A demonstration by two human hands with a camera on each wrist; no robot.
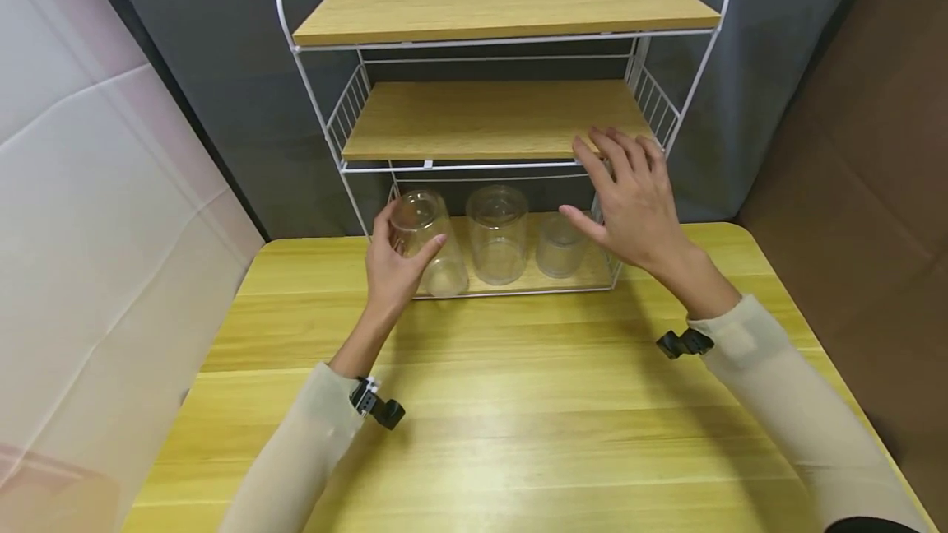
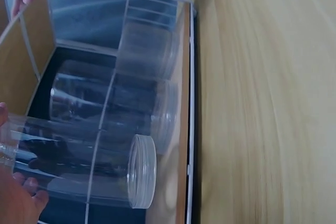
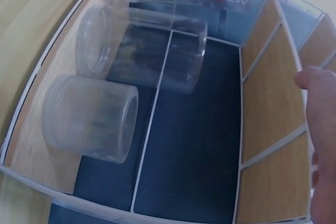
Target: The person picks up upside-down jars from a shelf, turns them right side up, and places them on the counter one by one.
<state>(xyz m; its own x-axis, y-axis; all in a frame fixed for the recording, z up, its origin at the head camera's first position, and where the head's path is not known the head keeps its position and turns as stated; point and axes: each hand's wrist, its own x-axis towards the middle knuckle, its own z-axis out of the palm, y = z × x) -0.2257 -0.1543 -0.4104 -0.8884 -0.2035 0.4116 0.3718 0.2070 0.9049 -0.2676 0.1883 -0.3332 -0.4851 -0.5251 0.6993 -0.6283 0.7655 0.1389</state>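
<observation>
On the left of the bottom shelf, a tall clear jar (image 1: 442,266) leans a little, its top to the left. My left hand (image 1: 392,261) grips its upper part, thumb in front. In the left wrist view the jar's ringed end (image 2: 142,171) faces the shelf board; whether it touches is unclear. A second clear jar (image 1: 498,237) stands in the middle, and a shorter, cloudier jar (image 1: 560,247) is at the right. My right hand (image 1: 633,200) spreads its fingers by the middle shelf's front right edge, holding nothing. In the right wrist view its thumb (image 3: 310,78) overlaps that edge.
A white wire rack with a wooden top shelf (image 1: 504,2), middle shelf (image 1: 489,118) and bottom shelf (image 1: 533,280) stands at the back of the wooden table (image 1: 518,401). The middle shelf overhangs the jars. White sheeting (image 1: 96,187) hangs left, a brown panel (image 1: 859,146) right.
</observation>
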